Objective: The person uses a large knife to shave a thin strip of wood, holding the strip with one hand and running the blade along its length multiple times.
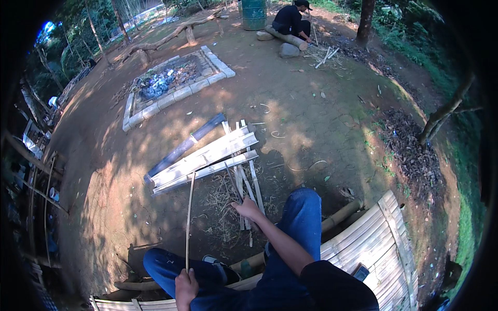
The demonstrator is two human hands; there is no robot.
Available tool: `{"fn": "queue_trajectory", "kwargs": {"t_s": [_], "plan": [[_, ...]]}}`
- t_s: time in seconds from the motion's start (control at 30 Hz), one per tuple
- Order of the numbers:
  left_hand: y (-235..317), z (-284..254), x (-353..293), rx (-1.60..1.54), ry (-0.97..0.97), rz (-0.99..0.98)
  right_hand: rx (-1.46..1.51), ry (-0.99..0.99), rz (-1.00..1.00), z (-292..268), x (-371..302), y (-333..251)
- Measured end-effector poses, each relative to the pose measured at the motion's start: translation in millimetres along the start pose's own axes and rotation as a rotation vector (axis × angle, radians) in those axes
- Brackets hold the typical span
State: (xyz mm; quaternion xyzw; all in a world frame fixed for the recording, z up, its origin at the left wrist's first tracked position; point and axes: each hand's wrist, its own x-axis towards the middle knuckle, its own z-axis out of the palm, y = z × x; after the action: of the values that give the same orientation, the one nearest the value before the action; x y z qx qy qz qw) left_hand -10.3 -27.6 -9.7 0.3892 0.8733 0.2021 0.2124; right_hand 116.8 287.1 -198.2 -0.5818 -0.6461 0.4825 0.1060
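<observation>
My left hand [185, 286], low in the picture over my left leg, is closed around the lower end of a thin bamboo strip [190, 223]. The strip stands nearly upright, its top reaching the split bamboo pieces [202, 159] on the ground. My right hand [248, 209] is closed on a long, narrow, dark-bladed knife [233, 181], which points away from me. Curled shavings [220, 207] lie beneath and left of that hand. Narrow bamboo slats [255, 181] lie beside and under the split pieces. A dark length of bamboo [187, 145] rests along their left side.
I sit on a bamboo-slat bench [358, 233] with a phone [359, 271] on it at my right. Farther off are a brick-edged fire pit [179, 93] with ash, a green drum [254, 15], a stone [289, 50] and another person [291, 22] bent beside a log [286, 37].
</observation>
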Motion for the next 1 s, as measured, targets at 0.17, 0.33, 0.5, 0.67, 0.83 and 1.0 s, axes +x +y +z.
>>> {"fn": "queue_trajectory", "kwargs": {"t_s": [0.17, 0.33, 0.5, 0.67, 0.83, 1.0], "plan": [[26, 18, 7, -0.071, -0.078, 0.05, -0.433, -0.411, 0.272, 18, 51, 164], [34, 17, 11, -0.084, -0.022, 0.033, -0.047, -0.878, 0.097, 63, 18, 176], [21, 35, 19, -0.007, -0.051, 0.066, -0.171, -0.935, 0.168, 69, -26, 128], [16, 45, 26, 0.11, -0.057, 0.029, -0.363, -1.068, 0.302, 46, -26, 90], [-22, 60, 40, 0.21, -0.056, -0.032, 0.465, -1.056, 0.304, 9, -37, 48], [-39, 85, 49, 0.383, -0.108, -0.17, 1.284, -0.86, 0.534, -20, -53, 8]]}}
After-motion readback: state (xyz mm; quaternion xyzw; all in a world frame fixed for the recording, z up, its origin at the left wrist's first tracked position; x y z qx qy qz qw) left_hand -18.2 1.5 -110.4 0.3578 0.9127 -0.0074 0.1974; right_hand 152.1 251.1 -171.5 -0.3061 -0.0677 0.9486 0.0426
